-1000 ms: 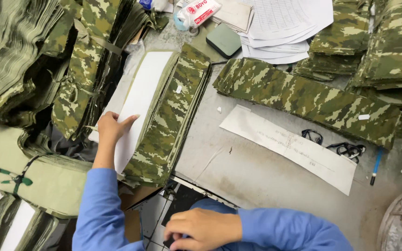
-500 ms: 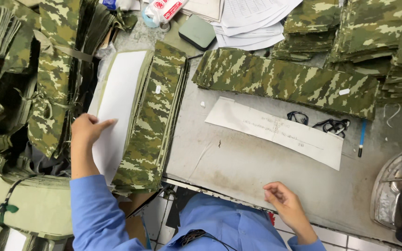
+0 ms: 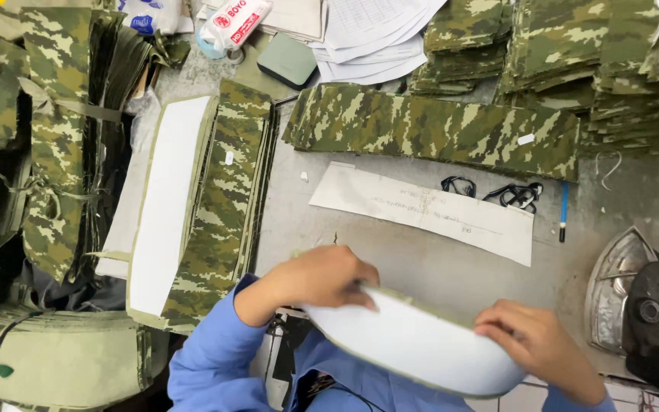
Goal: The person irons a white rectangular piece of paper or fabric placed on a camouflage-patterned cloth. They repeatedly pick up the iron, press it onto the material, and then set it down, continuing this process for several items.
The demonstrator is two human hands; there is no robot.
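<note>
White-faced fabric strip (image 3: 421, 347) — bowed, gripped by left hand (image 3: 322, 278) and right hand (image 3: 539, 347).

My left hand (image 3: 310, 278) and right hand (image 3: 539, 347) are bare; I wear a plain blue long-sleeved shirt (image 3: 215, 358), cuffs ending just behind my wrists.
</note>
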